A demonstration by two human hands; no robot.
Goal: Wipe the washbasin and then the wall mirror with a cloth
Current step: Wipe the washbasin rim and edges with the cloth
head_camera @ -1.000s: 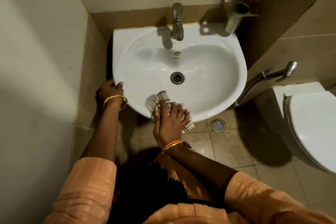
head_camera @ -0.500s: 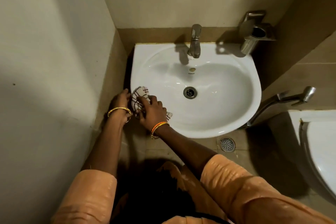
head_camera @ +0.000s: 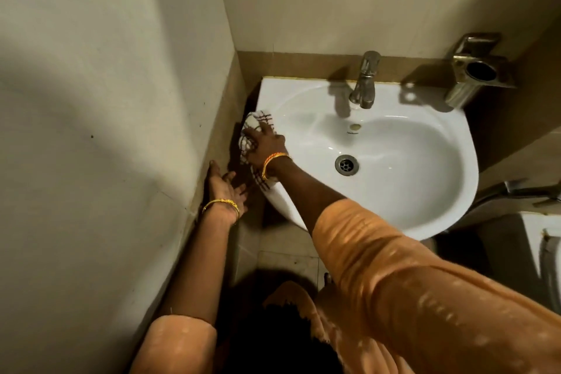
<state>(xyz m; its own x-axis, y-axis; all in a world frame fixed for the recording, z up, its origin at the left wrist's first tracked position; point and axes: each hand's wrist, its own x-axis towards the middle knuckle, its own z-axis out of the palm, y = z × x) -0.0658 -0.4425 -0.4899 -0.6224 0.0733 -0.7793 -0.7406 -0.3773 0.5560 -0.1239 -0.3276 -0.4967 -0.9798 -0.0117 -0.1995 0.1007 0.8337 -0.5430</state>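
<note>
A white washbasin [head_camera: 425, 191] hangs on the back wall, with a metal tap [head_camera: 365, 79] at its rear and a drain [head_camera: 346, 164] in the bowl. My right hand [head_camera: 267, 146] presses a white cloth with dark checks [head_camera: 253, 124] flat against the basin's left rim. My left hand [head_camera: 226, 188] is off the basin, fingers spread, in the gap between the rim and the left wall. No mirror is in view.
The left wall [head_camera: 106, 130] stands very close to the basin. A metal holder [head_camera: 476, 70] is fixed on the wall at the right of the tap. A spray handle [head_camera: 516, 188] and part of a toilet [head_camera: 546, 252] lie at the right edge.
My right hand has slid the cloth from the front rim round to the left rim and further back. My left hand has let go of the basin's edge and opened.
</note>
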